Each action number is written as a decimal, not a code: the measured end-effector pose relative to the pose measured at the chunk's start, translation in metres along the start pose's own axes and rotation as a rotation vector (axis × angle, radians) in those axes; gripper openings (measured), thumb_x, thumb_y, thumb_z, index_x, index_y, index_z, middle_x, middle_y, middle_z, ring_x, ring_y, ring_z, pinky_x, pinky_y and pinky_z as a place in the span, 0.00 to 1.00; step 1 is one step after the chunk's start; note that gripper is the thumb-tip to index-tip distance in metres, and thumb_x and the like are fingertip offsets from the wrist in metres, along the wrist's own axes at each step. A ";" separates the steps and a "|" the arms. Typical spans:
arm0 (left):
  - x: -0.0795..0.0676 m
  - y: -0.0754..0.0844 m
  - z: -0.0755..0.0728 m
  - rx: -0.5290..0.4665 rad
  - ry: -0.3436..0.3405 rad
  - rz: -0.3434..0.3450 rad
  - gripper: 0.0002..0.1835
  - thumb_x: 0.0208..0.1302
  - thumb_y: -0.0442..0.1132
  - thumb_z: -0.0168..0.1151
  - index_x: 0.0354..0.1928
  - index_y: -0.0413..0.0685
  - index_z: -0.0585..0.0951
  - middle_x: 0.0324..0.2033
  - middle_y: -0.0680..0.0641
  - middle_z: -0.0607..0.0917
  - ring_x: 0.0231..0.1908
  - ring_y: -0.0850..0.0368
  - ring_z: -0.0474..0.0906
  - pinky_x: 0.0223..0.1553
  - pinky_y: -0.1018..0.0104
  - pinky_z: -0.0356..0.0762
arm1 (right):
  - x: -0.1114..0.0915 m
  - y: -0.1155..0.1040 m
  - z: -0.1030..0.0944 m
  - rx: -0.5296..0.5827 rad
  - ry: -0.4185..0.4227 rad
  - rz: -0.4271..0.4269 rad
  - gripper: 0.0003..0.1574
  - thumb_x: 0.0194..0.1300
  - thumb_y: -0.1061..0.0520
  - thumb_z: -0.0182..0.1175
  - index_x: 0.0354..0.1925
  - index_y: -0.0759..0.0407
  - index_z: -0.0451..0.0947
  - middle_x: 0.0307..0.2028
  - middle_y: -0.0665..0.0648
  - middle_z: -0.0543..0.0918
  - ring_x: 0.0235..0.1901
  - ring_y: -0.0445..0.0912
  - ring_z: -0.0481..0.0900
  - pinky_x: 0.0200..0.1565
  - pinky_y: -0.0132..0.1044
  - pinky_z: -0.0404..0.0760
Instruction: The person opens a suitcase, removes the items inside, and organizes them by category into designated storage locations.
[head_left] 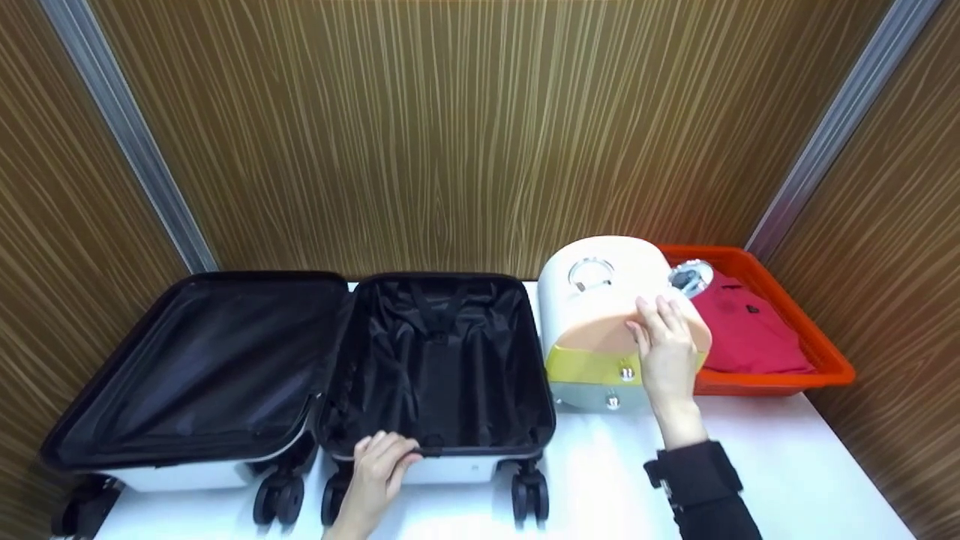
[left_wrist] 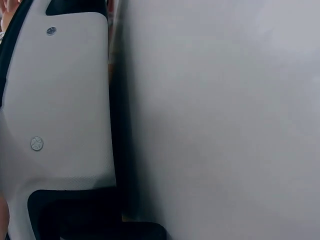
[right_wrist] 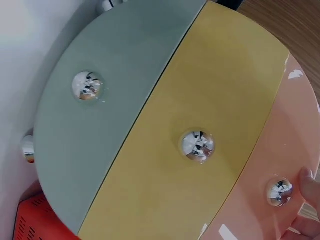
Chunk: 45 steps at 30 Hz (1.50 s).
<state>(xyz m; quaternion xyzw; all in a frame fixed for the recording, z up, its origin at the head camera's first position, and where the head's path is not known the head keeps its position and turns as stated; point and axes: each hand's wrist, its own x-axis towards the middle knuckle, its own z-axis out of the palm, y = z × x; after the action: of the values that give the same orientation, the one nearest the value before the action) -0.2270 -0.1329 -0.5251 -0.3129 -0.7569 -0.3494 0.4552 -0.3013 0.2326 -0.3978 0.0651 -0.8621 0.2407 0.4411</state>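
An open suitcase [head_left: 439,360] with black lining lies in two halves. My left hand [head_left: 379,469] holds the front rim of its right half, fingers over the edge, thumb to the right. The left wrist view mostly shows the suitcase's pale outer side [left_wrist: 65,95]. Beside it stands a round-fronted drawer box [head_left: 619,300] with peach, yellow and grey-green bands. My right hand [head_left: 664,352] grips the box's upper front edge, toward its right side. Close up, the thumb [right_wrist: 311,187] lies on the peach front [right_wrist: 265,200] by a chrome knob [right_wrist: 279,191]; the fingers are partly cut off by the frame.
An orange-red plastic basket [head_left: 814,337] with folded red cloth [head_left: 750,322] stands to the right of the box. A round chrome-rimmed piece [head_left: 690,277] sticks out at the box's right side. Wood-patterned panels [head_left: 450,135] enclose the white table [head_left: 600,472]. Black wheels [head_left: 530,491] project from the suitcase's front.
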 end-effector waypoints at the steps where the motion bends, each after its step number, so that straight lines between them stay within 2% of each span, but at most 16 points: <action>1: 0.002 -0.003 0.001 -0.006 -0.011 -0.018 0.06 0.54 0.41 0.58 0.29 0.47 0.79 0.23 0.56 0.78 0.25 0.62 0.69 0.34 0.66 0.58 | 0.003 0.001 0.004 0.002 -0.003 -0.001 0.25 0.49 0.62 0.65 0.48 0.61 0.76 0.50 0.68 0.74 0.54 0.61 0.66 0.49 0.55 0.68; 6: 0.009 -0.015 0.006 -0.020 -0.076 -0.102 0.05 0.45 0.34 0.64 0.28 0.46 0.80 0.23 0.57 0.77 0.26 0.63 0.68 0.34 0.65 0.58 | 0.020 0.006 0.021 0.012 -0.022 0.000 0.23 0.49 0.62 0.65 0.47 0.63 0.77 0.49 0.69 0.74 0.54 0.62 0.66 0.49 0.56 0.67; 9: 0.014 -0.021 0.009 -0.024 -0.097 -0.118 0.07 0.43 0.31 0.66 0.28 0.45 0.80 0.23 0.56 0.77 0.26 0.63 0.68 0.35 0.65 0.59 | 0.030 0.010 0.029 0.009 -0.039 0.008 0.22 0.50 0.62 0.64 0.47 0.64 0.77 0.49 0.70 0.73 0.54 0.63 0.65 0.51 0.57 0.65; 15: 0.024 -0.032 0.019 -0.025 -0.090 -0.101 0.08 0.42 0.29 0.66 0.28 0.44 0.79 0.23 0.55 0.76 0.25 0.61 0.68 0.34 0.62 0.60 | 0.048 0.017 0.041 -0.017 -0.071 0.022 0.22 0.52 0.61 0.63 0.47 0.64 0.76 0.50 0.71 0.72 0.54 0.63 0.65 0.53 0.56 0.62; 22: 0.031 -0.039 0.029 -0.031 -0.132 -0.159 0.05 0.46 0.32 0.65 0.29 0.43 0.80 0.24 0.55 0.78 0.27 0.62 0.69 0.37 0.61 0.60 | 0.065 0.027 0.049 -0.035 -0.131 0.053 0.22 0.53 0.61 0.63 0.48 0.64 0.75 0.51 0.71 0.71 0.55 0.63 0.64 0.54 0.53 0.62; 28: 0.034 -0.047 0.036 -0.031 -0.151 -0.182 0.05 0.47 0.32 0.65 0.29 0.42 0.80 0.25 0.54 0.78 0.28 0.60 0.70 0.37 0.61 0.60 | 0.075 0.033 0.055 -0.049 -0.172 0.069 0.22 0.53 0.61 0.62 0.49 0.66 0.75 0.50 0.72 0.71 0.55 0.64 0.64 0.54 0.53 0.61; 37: 0.036 -0.047 0.040 -0.032 -0.165 -0.173 0.06 0.48 0.33 0.64 0.30 0.42 0.81 0.26 0.54 0.79 0.29 0.59 0.71 0.38 0.61 0.60 | 0.080 0.036 0.054 -0.070 -0.204 0.095 0.23 0.53 0.62 0.62 0.49 0.67 0.74 0.50 0.73 0.71 0.54 0.65 0.64 0.55 0.52 0.61; 41: 0.039 -0.044 0.039 -0.020 -0.195 -0.213 0.06 0.49 0.33 0.64 0.31 0.42 0.80 0.26 0.54 0.79 0.29 0.59 0.71 0.38 0.60 0.60 | 0.081 0.037 0.053 -0.045 -0.213 0.101 0.24 0.53 0.63 0.63 0.50 0.67 0.74 0.51 0.73 0.69 0.56 0.65 0.62 0.55 0.53 0.60; 45: 0.045 -0.039 0.035 0.000 -0.283 -0.298 0.06 0.52 0.36 0.62 0.31 0.40 0.80 0.27 0.52 0.79 0.31 0.57 0.72 0.39 0.59 0.61 | 0.079 0.040 0.052 -0.018 -0.283 0.101 0.28 0.53 0.61 0.63 0.53 0.67 0.70 0.55 0.72 0.66 0.58 0.65 0.57 0.56 0.54 0.57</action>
<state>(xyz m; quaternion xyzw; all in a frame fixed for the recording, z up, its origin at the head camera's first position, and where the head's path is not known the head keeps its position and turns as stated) -0.2918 -0.1188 -0.5060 -0.2433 -0.8512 -0.3656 0.2876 -0.4000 0.2507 -0.3755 0.0511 -0.9200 0.2433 0.3029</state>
